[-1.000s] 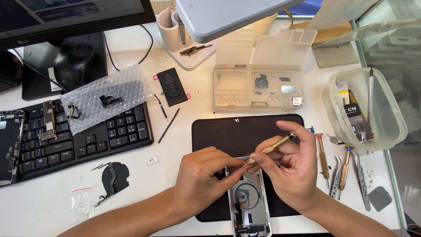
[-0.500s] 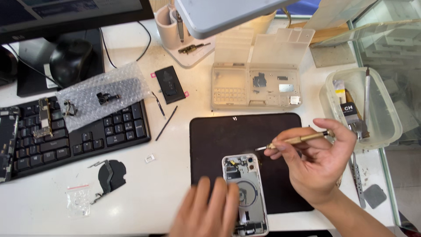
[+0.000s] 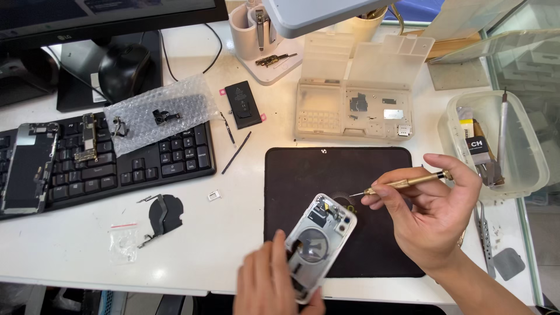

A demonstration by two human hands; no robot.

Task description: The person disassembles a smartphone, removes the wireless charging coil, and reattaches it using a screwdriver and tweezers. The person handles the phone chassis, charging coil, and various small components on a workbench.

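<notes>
Left hand [image 3: 271, 280] grips an opened phone housing [image 3: 319, 245] tilted on the black mat [image 3: 344, 175] (mid-repair); right hand [image 3: 434, 219] pinches a brass precision screwdriver [image 3: 402, 184], needing tip-to-screw alignment.

I'm at my phone repair workbench: an opened phone housing [image 3: 319, 245] on the black work mat [image 3: 344, 175], a parts organiser box [image 3: 356, 111], loose boards on the keyboard [image 3: 111, 169].

A white desk [image 3: 245, 245] fills the view, evenly and brightly lit. A grey lamp head [image 3: 315, 14] hangs over its far side. A glass panel [image 3: 528, 58] stands along the right edge.
</notes>
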